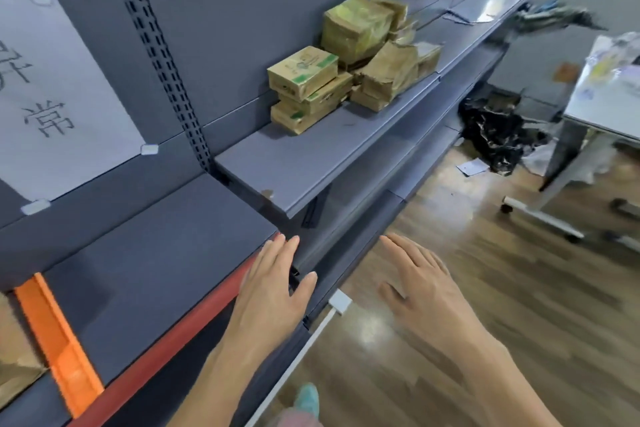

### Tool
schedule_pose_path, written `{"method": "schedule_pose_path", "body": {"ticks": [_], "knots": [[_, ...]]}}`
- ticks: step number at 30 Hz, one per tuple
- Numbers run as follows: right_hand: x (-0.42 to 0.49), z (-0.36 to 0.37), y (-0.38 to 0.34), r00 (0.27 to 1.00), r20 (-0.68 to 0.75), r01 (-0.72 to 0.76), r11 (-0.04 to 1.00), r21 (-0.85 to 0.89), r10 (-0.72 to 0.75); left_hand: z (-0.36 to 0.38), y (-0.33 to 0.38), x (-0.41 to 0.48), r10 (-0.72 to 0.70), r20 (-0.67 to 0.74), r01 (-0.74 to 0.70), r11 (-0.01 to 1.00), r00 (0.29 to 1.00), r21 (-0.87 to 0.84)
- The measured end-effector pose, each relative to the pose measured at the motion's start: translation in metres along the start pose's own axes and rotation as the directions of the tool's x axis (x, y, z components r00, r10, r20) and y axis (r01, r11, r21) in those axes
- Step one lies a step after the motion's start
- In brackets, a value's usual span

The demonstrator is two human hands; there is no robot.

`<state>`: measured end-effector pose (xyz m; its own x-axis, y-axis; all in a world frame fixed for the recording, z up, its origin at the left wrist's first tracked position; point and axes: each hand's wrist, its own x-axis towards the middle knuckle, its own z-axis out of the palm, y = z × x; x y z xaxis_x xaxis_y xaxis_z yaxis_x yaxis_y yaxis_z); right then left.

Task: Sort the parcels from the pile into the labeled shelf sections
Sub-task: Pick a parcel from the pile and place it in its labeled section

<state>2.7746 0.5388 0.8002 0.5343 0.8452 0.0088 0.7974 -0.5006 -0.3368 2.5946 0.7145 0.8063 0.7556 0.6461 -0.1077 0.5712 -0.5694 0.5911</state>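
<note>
A pile of brown cardboard parcels (349, 62) with green print lies on the grey shelf (304, 163) ahead, some stacked flat, others tumbled. My left hand (273, 291) is flat and empty, fingers straight, over the front corner of the nearer shelf section (145, 274). My right hand (419, 284) hovers open and empty over the floor to the right of the shelves. A white paper label (52, 94) with handwritten characters is taped on the back panel at left. An orange divider (59, 343) splits the near shelf; a brown parcel (15, 357) lies left of it.
Lower shelves run below the parcel shelf. A wooden floor (485, 288) opens to the right, with a wheeled white table (602, 104) carrying papers, a heap of black bags (498, 135) and a loose paper on the floor (472, 167). A white cable duct (311, 336) runs along the shelf base.
</note>
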Motion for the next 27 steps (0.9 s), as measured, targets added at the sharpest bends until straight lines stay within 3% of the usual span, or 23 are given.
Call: {"method": "schedule_pose_path", "body": {"ticks": [11, 27], "knots": [[0.083, -0.001, 0.074, 0.996, -0.001, -0.094, 0.995, -0.029, 0.094, 0.033, 0.028, 0.146, 0.053, 0.089, -0.047, 0.997, 0.995, -0.066], [0.280, -0.012, 0.124, 0.997, 0.064, 0.049, 0.999, -0.011, -0.048, 0.005, 0.031, 0.305, -0.127, 0.050, 0.132, 0.985, 0.991, -0.113]]}}
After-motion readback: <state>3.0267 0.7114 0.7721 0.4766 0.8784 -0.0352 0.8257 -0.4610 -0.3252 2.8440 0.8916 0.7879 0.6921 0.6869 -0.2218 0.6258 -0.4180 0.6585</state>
